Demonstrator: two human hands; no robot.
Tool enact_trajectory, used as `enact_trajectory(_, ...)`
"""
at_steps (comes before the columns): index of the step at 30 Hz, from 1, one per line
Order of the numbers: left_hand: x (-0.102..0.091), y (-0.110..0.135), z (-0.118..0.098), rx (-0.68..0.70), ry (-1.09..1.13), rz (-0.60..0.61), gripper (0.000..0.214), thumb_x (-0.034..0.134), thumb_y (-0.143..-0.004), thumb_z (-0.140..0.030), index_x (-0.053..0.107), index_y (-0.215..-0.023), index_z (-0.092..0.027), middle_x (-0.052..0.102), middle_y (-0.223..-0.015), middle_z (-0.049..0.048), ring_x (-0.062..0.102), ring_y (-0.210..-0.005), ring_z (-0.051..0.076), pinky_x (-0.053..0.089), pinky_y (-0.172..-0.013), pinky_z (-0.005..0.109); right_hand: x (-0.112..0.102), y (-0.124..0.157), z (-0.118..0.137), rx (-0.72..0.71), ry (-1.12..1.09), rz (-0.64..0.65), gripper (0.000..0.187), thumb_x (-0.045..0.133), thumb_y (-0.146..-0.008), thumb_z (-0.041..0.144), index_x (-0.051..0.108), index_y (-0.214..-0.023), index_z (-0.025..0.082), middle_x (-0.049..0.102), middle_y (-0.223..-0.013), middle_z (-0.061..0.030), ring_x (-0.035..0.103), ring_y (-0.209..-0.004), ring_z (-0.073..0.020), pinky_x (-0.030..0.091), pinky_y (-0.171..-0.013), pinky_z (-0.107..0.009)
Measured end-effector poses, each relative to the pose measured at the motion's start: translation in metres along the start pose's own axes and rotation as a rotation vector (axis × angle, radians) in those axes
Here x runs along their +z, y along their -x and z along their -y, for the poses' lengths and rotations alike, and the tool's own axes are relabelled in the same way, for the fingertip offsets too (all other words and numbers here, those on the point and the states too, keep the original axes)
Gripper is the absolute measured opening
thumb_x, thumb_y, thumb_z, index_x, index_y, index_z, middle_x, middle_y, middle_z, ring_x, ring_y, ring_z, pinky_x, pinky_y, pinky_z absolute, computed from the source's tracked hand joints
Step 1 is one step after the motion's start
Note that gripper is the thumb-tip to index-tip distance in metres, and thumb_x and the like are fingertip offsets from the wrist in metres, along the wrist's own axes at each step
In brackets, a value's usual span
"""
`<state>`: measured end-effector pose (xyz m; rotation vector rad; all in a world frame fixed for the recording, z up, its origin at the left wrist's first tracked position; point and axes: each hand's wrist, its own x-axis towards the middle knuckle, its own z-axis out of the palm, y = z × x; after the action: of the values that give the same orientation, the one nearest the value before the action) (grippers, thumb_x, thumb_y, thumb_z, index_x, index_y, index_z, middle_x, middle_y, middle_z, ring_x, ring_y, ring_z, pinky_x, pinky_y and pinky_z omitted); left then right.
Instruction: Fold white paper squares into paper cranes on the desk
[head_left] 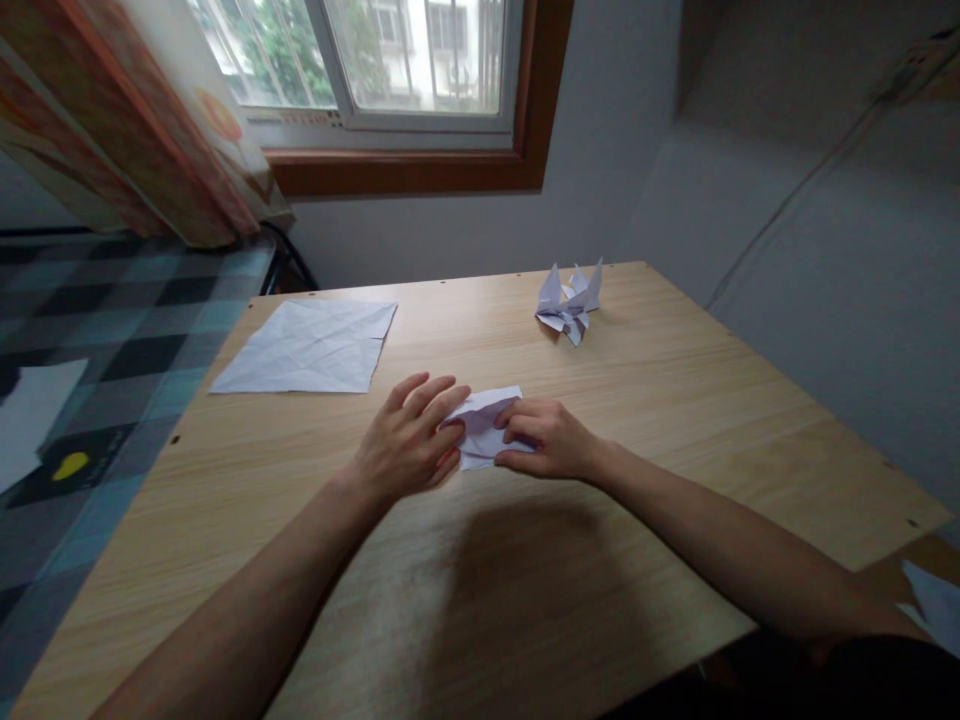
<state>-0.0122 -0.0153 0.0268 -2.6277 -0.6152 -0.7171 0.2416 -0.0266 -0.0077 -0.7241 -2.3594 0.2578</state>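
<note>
A small piece of folded white paper [480, 440] lies on the wooden table between my hands, one layer raised at its middle. My left hand [412, 435] grips its left edge, thumb below and fingers along the top. From the right, my right hand [547, 438] has its fingers curled over the paper's right side, pinching it. Parts of the paper are hidden under the fingers of both hands.
A creased white sheet [307, 345] lies flat at the table's back left. Folded paper figures [570, 305] stand at the back right. Left of the wooden table [675, 380] is a checked cloth [67, 300] with papers on it.
</note>
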Motion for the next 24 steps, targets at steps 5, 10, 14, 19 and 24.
enact_trajectory(5, 0.000, -0.002, 0.000, 0.037, 0.046, 0.071, 0.011, 0.065, -0.084, -0.031, 0.069, -0.081, -0.021, 0.061, -0.134, 0.0089, 0.052, -0.127, 0.031, 0.042, -0.108, 0.053, 0.001, 0.002, 0.004, -0.119, 0.208, 0.059, 0.037, 0.058, -0.093, 0.050, 0.062, -0.077, 0.017, 0.068, -0.079, -0.0086, 0.061, -0.074, -0.0210, 0.047, -0.067, -0.034)
enact_trajectory(10, 0.003, -0.003, 0.002, 0.000, 0.188, 0.018, 0.012, 0.067, -0.086, -0.024, 0.067, -0.075, -0.021, 0.064, -0.127, 0.0076, 0.057, -0.120, 0.026, 0.050, -0.099, 0.047, -0.001, 0.004, 0.007, -0.097, 0.231, 0.076, 0.025, 0.052, -0.097, 0.029, 0.062, -0.078, 0.017, 0.069, -0.081, -0.0091, 0.062, -0.077, -0.0200, 0.049, -0.072, -0.033)
enact_trajectory(14, 0.007, -0.001, 0.000, -0.005, 0.225, -0.119, 0.010, 0.068, -0.088, -0.023, 0.062, -0.081, -0.019, 0.066, -0.115, 0.0088, 0.064, -0.098, 0.020, 0.056, -0.085, 0.038, 0.001, 0.004, 0.009, -0.027, 0.152, 0.015, 0.018, 0.050, -0.094, 0.020, 0.062, -0.081, 0.018, 0.069, -0.079, -0.0080, 0.063, -0.074, -0.0189, 0.050, -0.071, -0.032)
enact_trajectory(19, 0.014, 0.000, -0.003, -0.116, 0.179, -0.216, 0.046, 0.069, -0.088, -0.026, 0.049, -0.130, -0.024, 0.057, -0.129, 0.0124, 0.063, -0.095, 0.019, 0.059, -0.080, 0.035, 0.004, 0.003, 0.011, 0.043, 0.011, -0.067, 0.019, 0.051, -0.089, 0.011, 0.061, -0.103, 0.016, 0.072, -0.089, -0.0080, 0.066, -0.079, -0.0183, 0.053, -0.073, -0.030)
enact_trajectory(24, 0.025, 0.000, -0.004, -0.256, 0.294, -0.225, 0.093, 0.070, -0.087, -0.028, 0.007, -0.156, -0.034, 0.041, -0.148, 0.0179, 0.061, -0.082, 0.015, 0.059, -0.073, 0.033, 0.004, 0.003, 0.009, -0.047, 0.001, 0.019, 0.030, 0.049, -0.084, 0.003, 0.065, -0.106, 0.015, 0.072, -0.102, -0.0112, 0.066, -0.094, -0.0210, 0.056, -0.085, -0.035)
